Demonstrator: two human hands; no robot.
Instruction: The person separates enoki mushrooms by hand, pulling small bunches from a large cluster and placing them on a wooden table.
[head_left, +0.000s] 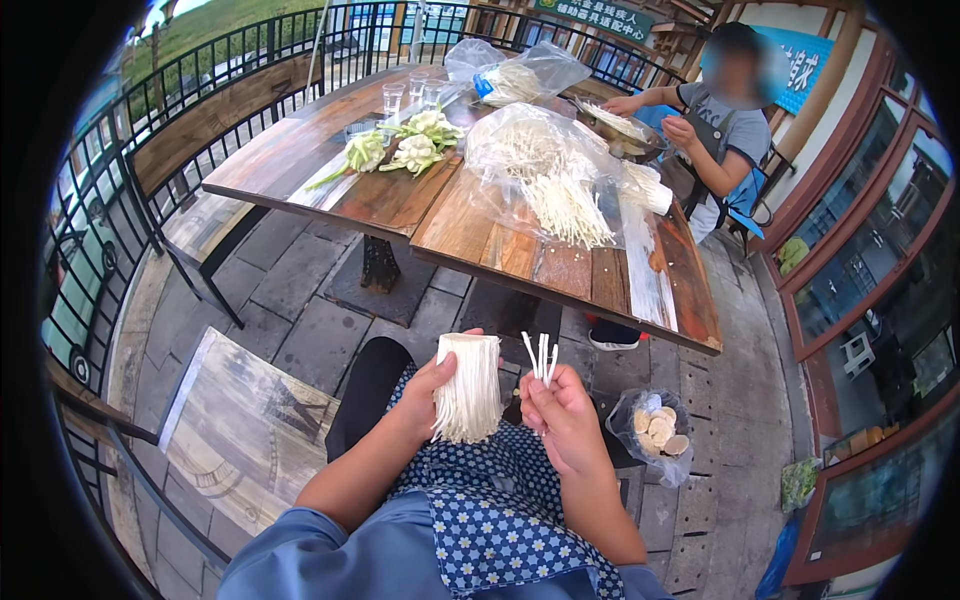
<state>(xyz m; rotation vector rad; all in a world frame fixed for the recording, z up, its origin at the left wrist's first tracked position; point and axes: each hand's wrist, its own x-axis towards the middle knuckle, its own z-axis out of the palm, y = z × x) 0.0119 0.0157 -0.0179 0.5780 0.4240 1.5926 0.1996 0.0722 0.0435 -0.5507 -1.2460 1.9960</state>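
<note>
A thick bundle of white enoki mushrooms rests in my left hand, its flat cut end up and the caps pointing down at my lap. Several thin enoki stems stick up from the pinched fingers of my right hand, a short way right of the bundle. Both hands are above the blue flowered apron. On the wooden table in front, a clear plastic bag lies open with a large heap of loose enoki spilling from its near side.
Cauliflower pieces and clear plastic cups stand at the table's left. Behind them is another bag of enoki. Across the table a person works over a metal bowl. A lined bin of cut mushroom bases stands right of my knees; a bench is at left.
</note>
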